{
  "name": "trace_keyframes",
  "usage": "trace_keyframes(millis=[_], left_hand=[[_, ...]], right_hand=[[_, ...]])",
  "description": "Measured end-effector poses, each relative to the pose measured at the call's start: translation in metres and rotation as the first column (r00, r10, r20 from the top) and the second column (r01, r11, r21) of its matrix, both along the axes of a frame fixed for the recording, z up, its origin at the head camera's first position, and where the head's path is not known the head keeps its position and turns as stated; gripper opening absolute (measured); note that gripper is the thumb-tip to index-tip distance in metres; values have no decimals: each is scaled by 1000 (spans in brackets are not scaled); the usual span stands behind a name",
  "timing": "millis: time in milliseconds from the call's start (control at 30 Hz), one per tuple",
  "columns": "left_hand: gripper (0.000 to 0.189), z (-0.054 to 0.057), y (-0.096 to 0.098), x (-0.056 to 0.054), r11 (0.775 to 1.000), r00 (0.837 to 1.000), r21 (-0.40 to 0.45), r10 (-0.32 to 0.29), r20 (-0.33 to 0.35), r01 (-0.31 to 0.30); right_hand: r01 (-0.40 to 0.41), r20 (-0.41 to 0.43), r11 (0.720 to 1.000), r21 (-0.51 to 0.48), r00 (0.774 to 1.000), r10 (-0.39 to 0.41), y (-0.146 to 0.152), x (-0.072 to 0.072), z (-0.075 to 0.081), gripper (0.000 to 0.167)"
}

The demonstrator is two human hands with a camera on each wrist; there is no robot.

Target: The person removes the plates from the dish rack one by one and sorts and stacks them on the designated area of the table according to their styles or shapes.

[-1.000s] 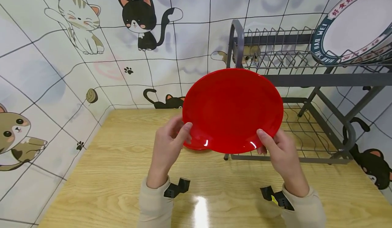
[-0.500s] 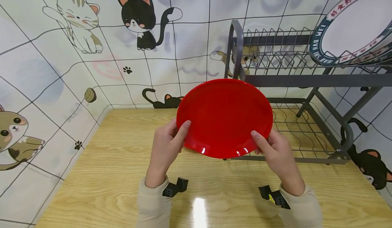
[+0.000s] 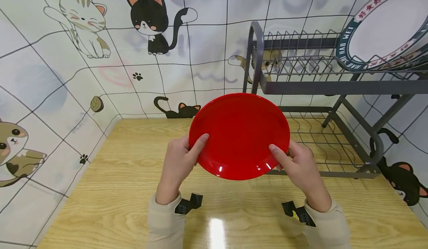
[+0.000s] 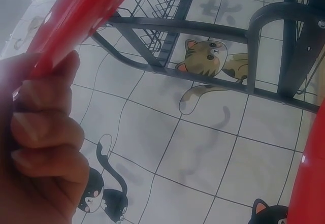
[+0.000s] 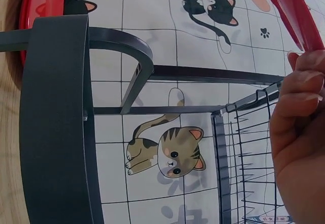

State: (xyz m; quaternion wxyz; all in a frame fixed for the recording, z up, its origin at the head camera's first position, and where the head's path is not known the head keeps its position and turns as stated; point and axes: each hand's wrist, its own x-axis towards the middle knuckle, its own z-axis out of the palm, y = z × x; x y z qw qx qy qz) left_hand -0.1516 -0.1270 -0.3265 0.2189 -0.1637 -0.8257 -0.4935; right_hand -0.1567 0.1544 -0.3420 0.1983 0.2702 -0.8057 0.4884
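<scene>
A shiny red oval plate (image 3: 239,133) is held up in front of the person, its face tilted toward the head camera. My left hand (image 3: 178,159) grips its left rim, thumb on the face and fingers behind. On the lower right rim, my right hand (image 3: 302,167) holds it the same way. The left wrist view shows curled fingers (image 4: 51,132) under the plate's edge (image 4: 76,21). Another red rounded dish (image 5: 45,0) stands low on the wooden surface in the right wrist view; from the head it is hidden behind the held plate.
A grey two-tier dish rack (image 3: 334,88) stands at the right, close behind the plate. White oval plates with a green patterned rim (image 3: 346,41) lean in its upper tier. Cat-printed tiled walls (image 3: 207,48) border the wooden table (image 3: 110,189).
Both hands have brought the red plate down and to the left, away from the rack's upper tier. The dish behind it has gone out of the head view's sight.
</scene>
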Motion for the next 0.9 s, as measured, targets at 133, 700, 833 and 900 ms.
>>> trace_keyframes(millis=[133,700,833,900], left_hand=[[38,-2,-3,0,1000,999,-3,-9,41,9],[40,-3,-10,-2,999,985,-36,-34,167,40],[31,7,-7,5,999,986,-29,-13,169,18],[26,14,-5,9,1000,985,-25,-7,171,12]], right_hand=[[72,-19,997,-1,997,-72,0,0,-1,23],[122,-50,992,31,992,-120,2,-5,-3,30],[109,-49,993,42,993,-107,2,-5,-4,31],[103,-45,994,48,994,-101,1,-6,-5,31]])
